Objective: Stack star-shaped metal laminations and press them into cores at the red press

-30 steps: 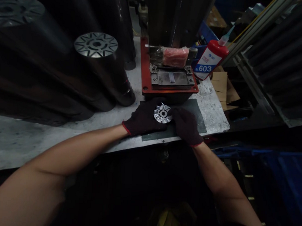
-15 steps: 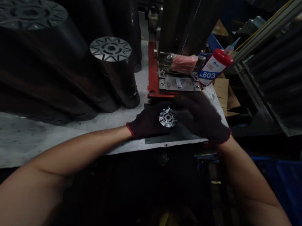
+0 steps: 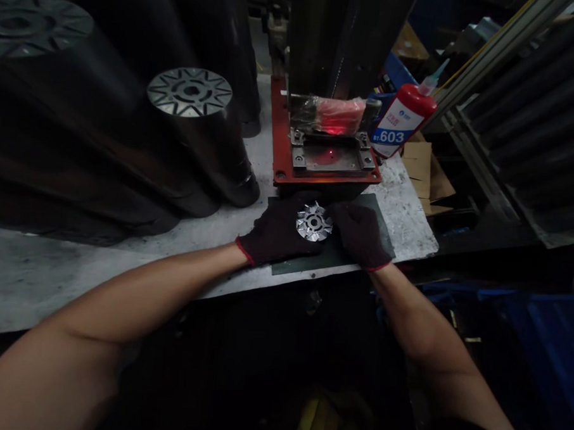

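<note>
My left hand, in a dark knitted glove with a red cuff, is closed around a round slotted metal rotor core. The core's star-like end faces up, with shiny pieces standing at several slots. At its right edge is my gloved right hand, fingers drawn together in a pinch; whatever lies between the fingertips is hidden. Both hands are over a dark mat at the table's front edge. Just behind them stands a red-based fixture with a metal plate that carries a red light dot.
Tall dark cylinders with star-patterned ends, one of them a nearer cylinder, stand at the left on the pale table. A red glue bottle leans right of the fixture, near a plastic-wrapped pink block. Cardboard lies beyond the table edge.
My right hand has come left from its blurred reach to the core's edge, its fingers now pinched. The small metal strip on the fixture plate is gone; a red light dot shows there.
</note>
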Action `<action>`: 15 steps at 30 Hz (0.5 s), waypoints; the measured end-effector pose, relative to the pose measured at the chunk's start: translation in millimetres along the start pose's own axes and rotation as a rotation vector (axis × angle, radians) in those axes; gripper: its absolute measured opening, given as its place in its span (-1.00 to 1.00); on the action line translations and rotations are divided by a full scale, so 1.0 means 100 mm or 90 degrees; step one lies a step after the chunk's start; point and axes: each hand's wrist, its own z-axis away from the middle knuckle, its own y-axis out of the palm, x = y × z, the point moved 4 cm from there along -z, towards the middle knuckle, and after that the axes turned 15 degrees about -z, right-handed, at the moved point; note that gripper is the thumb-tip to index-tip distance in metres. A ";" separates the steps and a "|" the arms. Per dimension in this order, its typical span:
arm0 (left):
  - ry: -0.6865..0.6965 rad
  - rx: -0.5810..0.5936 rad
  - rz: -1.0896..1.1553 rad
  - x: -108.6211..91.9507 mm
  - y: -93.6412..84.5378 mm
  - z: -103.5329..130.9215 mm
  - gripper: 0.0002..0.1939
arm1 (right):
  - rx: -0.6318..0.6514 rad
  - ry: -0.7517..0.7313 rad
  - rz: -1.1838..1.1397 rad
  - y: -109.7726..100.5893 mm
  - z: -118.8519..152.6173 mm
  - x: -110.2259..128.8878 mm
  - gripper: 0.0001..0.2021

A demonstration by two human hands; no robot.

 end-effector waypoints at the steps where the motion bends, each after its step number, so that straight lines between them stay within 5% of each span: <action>1: 0.001 0.002 -0.007 0.00 0.00 0.00 0.09 | 0.001 0.001 0.011 0.02 0.01 -0.05 -0.60; 6: 0.004 0.025 -0.022 -0.07 -0.06 0.00 0.06 | 0.037 -0.091 0.071 -0.01 0.04 -0.06 -0.65; 10: -0.009 0.041 -0.002 -0.04 -0.06 0.01 0.04 | 0.132 -0.267 0.198 -0.10 0.16 0.24 -0.74; 13: -0.002 0.027 0.010 -0.01 -0.04 0.01 0.09 | 0.047 -0.385 0.271 -0.26 -0.09 0.56 -0.74; 15: -0.013 0.023 0.002 -0.01 -0.04 0.02 0.18 | 0.063 -0.430 0.343 -0.28 -0.43 0.70 -0.56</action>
